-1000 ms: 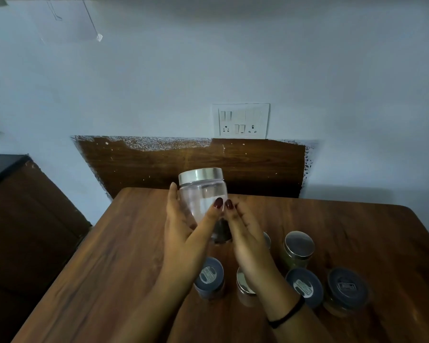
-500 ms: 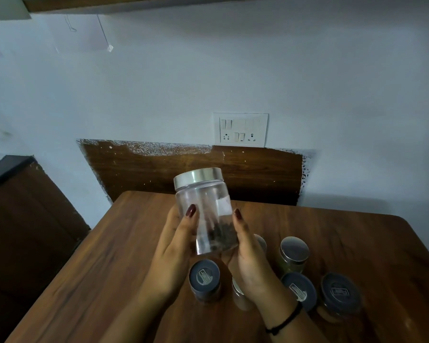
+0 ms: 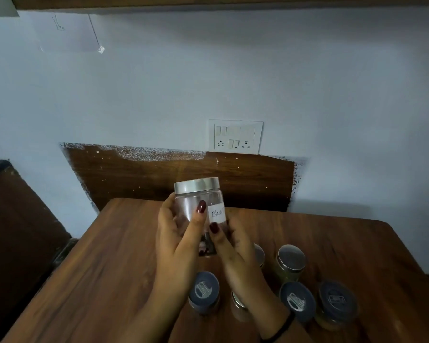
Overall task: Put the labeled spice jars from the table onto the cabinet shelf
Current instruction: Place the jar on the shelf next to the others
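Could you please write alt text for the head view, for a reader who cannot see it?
A left hand and right hand hold a clear, silver-lidded jar with a handwritten white label above a wooden table. Several more lidded jars stand on the table.

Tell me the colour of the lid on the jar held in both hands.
Silver: the shiny metal lid on the clear jar, head view.
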`<state>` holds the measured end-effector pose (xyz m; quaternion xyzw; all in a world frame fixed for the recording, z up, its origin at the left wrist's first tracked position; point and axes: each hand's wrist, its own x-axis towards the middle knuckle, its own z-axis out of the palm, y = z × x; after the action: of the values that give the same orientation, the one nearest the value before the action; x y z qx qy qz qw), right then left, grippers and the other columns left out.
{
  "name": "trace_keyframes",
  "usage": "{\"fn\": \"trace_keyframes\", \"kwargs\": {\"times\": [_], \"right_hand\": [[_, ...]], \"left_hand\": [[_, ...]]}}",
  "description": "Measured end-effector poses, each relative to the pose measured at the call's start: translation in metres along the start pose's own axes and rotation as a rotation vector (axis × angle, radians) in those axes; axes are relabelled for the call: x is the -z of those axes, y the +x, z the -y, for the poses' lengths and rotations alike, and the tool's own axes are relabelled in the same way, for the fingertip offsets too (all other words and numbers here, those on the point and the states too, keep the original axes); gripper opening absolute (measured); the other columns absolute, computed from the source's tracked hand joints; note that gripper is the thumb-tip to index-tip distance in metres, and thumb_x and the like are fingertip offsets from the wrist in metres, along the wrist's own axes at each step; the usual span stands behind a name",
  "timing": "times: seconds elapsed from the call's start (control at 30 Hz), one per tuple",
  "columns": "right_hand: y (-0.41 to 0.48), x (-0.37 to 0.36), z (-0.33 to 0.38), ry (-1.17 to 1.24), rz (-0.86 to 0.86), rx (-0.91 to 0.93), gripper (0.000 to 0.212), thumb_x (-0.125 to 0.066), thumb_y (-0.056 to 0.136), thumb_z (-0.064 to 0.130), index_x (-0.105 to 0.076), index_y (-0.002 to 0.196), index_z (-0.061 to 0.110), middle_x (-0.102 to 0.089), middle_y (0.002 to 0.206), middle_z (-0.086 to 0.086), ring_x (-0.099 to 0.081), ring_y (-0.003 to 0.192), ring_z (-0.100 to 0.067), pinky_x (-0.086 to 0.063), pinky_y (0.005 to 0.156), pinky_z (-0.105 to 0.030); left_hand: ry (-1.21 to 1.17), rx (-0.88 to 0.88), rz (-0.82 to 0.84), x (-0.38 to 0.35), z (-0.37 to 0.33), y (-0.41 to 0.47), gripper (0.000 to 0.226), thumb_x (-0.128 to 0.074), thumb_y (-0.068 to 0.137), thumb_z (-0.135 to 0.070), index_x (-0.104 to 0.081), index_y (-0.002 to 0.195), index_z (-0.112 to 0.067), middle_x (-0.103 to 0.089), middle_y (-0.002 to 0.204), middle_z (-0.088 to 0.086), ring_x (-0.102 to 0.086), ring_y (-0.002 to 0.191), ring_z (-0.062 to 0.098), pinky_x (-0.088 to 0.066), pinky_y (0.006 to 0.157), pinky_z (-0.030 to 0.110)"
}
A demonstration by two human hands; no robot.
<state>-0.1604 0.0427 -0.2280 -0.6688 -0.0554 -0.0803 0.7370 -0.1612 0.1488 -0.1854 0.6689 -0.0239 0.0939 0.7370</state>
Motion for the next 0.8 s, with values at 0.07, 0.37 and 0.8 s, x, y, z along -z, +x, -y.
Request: {"fn": "trace_keyframes", "kwargs": {"times": [0.07,0.37,0.8], "right_hand": [[0.002,-0.004,-0.001,-0.027,-0.010,0.023,0.062,-0.062,0.080,0.065,-0.056,0.125,0.023,-0.071,0.114,0.002,-0.069,0.105,-0.015,-0.056,0.083,-0.028],[0.004,0.003,-0.010,-0.047,-0.069,-0.014,0.071,-0.067,0.070,0.071,-0.055,0.121,0.022,-0.071,0.109,0.004,-0.071,0.097,-0.014,-0.057,0.071,-0.024],[0.019,0.025,-0.003,0.039,0.072,-0.302,0.094,-0.069,0.048,0.086,-0.064,0.118,0.024,-0.072,0.114,0.004,-0.065,0.113,-0.017,-0.050,0.097,-0.036]], "left_hand": [[-0.011,0.001,0.000,0.001,0.001,0.007,0.062,-0.063,0.079,-0.043,-0.047,0.135,-0.021,-0.069,0.115,-0.003,-0.071,0.102,0.012,-0.061,0.078,0.030],[-0.062,0.034,0.106,0.006,0.016,0.025,0.053,-0.060,0.082,-0.039,-0.053,0.129,-0.014,-0.071,0.111,0.008,-0.073,0.096,0.022,-0.061,0.073,0.031],[-0.162,0.095,0.274,0.024,0.013,0.040,0.039,-0.051,0.089,-0.039,-0.062,0.122,-0.020,-0.073,0.110,0.007,-0.072,0.099,0.023,-0.060,0.076,0.034]]}}
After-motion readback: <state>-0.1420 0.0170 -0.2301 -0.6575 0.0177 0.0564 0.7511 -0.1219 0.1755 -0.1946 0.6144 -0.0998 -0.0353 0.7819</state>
